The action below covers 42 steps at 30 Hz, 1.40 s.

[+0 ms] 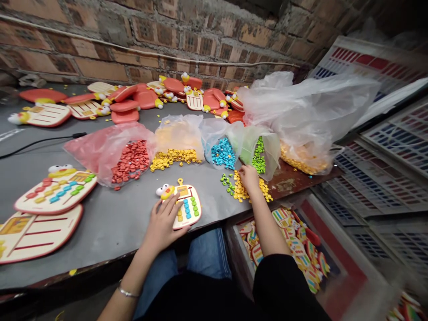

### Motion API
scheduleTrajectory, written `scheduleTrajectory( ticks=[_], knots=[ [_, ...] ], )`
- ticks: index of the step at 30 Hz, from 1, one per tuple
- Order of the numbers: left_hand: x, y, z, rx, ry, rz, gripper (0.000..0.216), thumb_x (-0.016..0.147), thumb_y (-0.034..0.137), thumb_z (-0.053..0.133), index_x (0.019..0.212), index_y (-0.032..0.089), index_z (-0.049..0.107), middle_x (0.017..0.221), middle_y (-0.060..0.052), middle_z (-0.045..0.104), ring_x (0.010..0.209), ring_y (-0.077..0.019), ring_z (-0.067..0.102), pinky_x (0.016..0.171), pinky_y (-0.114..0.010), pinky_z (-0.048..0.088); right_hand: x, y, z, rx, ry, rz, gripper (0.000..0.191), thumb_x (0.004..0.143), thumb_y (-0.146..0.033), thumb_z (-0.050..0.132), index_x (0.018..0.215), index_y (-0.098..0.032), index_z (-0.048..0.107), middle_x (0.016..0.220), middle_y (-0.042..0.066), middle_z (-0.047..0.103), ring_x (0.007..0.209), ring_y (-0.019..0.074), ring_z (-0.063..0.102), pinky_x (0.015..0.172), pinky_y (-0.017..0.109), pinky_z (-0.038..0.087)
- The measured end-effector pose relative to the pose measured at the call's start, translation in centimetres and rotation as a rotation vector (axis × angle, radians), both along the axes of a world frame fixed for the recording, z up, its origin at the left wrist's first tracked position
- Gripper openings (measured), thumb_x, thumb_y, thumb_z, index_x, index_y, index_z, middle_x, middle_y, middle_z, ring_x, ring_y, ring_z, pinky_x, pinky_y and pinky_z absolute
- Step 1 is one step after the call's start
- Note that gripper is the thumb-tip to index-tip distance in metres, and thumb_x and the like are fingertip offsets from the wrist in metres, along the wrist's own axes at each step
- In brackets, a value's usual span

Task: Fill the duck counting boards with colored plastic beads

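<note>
A cream toy board [196, 192] with a duck-like head and a red rim lies near the table's front edge. It carries yellow, blue and green beads in rows. My left hand [163, 223] grips its left side, fingers over the face and thumb along the lower edge, covering part of it. To the right, my right hand [249, 179] is at a loose pile of yellow beads [240, 191], its fingers drawn together. What is between those fingertips is hidden. Loose green beads [228, 183] lie just left of the pile, and the open bag of green beads [259, 156] is right behind it.
Bags of red beads [130, 160], yellow beads [175, 158] and blue beads [223, 154] line the table. A large clear bag [301, 116] stands at right. Toy boards [53, 191] lie left and more are heaped behind. A crate [334, 249] of beaded boards sits below right.
</note>
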<state>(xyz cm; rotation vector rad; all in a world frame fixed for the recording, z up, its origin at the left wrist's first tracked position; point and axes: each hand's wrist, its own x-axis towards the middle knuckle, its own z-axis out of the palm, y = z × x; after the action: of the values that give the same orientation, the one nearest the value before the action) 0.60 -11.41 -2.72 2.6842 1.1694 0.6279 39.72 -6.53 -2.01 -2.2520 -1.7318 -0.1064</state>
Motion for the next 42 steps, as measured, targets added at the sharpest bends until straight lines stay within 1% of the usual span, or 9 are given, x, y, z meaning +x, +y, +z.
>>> scheduleTrajectory(
  ticks=[5,9,14,19,22,26,30,39,42],
  knots=[
    [0.0,0.0,0.1,-0.019,0.004,-0.001,0.061,0.08,0.049,0.06,0.133,0.02,0.048,0.148,-0.013,0.042,0.134,-0.0325,0.041,0.108,-0.051,0.026,-0.2,-1.3,-0.7,0.063,0.073,0.035,0.014,0.083,-0.011,0.048,0.079,-0.018,0.06,0.087,0.009,0.061,0.087,0.0236,0.054,0.079,0.033,0.041],
    [0.0,-0.1,0.2,-0.044,-0.01,0.001,0.061,0.079,0.047,0.06,0.133,0.02,0.048,0.148,-0.013,0.042,0.134,-0.0329,0.041,0.11,-0.051,0.024,-0.8,-2.0,-0.3,0.16,0.152,0.034,0.013,0.085,-0.013,0.047,0.08,-0.019,0.058,0.083,0.008,0.06,0.084,0.0236,0.053,0.078,0.035,0.041],
    [0.0,-0.1,0.4,-0.046,0.015,-0.005,0.06,0.081,0.05,0.059,0.131,0.019,0.05,0.149,-0.014,0.04,0.135,-0.033,0.039,0.109,-0.051,0.025,-4.2,-3.4,0.8,0.353,0.376,0.192,0.015,0.09,-0.019,0.047,0.092,-0.018,0.062,0.089,0.009,0.063,0.083,0.0214,0.057,0.076,0.034,0.045],
    [0.0,-0.1,0.3,-0.056,-0.003,0.002,0.062,0.079,0.05,0.061,0.132,0.019,0.05,0.149,-0.014,0.041,0.135,-0.0336,0.039,0.11,-0.052,0.024,-9.9,-4.7,0.5,0.236,0.488,0.495,0.014,0.091,-0.019,0.051,0.087,-0.021,0.063,0.087,0.006,0.062,0.084,0.0196,0.06,0.076,0.032,0.049],
    [0.0,-0.1,0.4,-0.06,-0.002,0.009,0.063,0.079,0.05,0.062,0.132,0.019,0.05,0.149,-0.013,0.041,0.135,-0.033,0.039,0.11,-0.051,0.025,-11.7,-5.0,-0.4,0.18,0.46,0.588,0.017,0.092,-0.018,0.049,0.088,-0.021,0.065,0.092,0.007,0.06,0.085,0.0186,0.059,0.075,0.031,0.05],
    [0.0,-0.2,0.4,-0.055,0.024,0.004,0.064,0.079,0.05,0.061,0.133,0.017,0.048,0.15,-0.015,0.039,0.136,-0.0322,0.038,0.11,-0.051,0.024,-11.6,-5.3,-1.4,0.184,0.344,0.626,0.021,0.094,-0.018,0.048,0.086,-0.02,0.067,0.097,0.009,0.062,0.088,0.0198,0.058,0.076,0.032,0.049],
    [0.1,-0.2,0.5,-0.057,0.012,0.01,0.064,0.078,0.05,0.062,0.132,0.017,0.049,0.149,-0.015,0.04,0.136,-0.0322,0.038,0.11,-0.051,0.024,-10.7,-6.0,-1.2,0.185,0.256,0.64,0.015,0.092,-0.021,0.055,0.086,-0.021,0.069,0.092,0.008,0.067,0.089,0.0228,0.056,0.08,0.039,0.048],
    [0.1,-0.2,0.4,-0.066,-0.014,0.01,0.062,0.077,0.049,0.063,0.131,0.019,0.051,0.149,-0.014,0.041,0.135,-0.033,0.039,0.11,-0.052,0.024,-10.9,-6.1,-1.2,0.161,0.343,0.61,0.013,0.092,-0.02,0.055,0.085,-0.022,0.067,0.09,0.007,0.07,0.088,0.0227,0.06,0.08,0.041,0.05],
    [0.1,-0.2,0.4,-0.069,-0.019,0.009,0.064,0.077,0.049,0.064,0.132,0.018,0.05,0.148,-0.014,0.042,0.135,-0.033,0.039,0.11,-0.051,0.024,-11.5,-6.0,-0.6,0.144,0.429,0.585,0.012,0.091,-0.022,0.055,0.084,-0.021,0.065,0.088,0.007,0.069,0.085,0.0219,0.062,0.078,0.039,0.052]
  ],
)
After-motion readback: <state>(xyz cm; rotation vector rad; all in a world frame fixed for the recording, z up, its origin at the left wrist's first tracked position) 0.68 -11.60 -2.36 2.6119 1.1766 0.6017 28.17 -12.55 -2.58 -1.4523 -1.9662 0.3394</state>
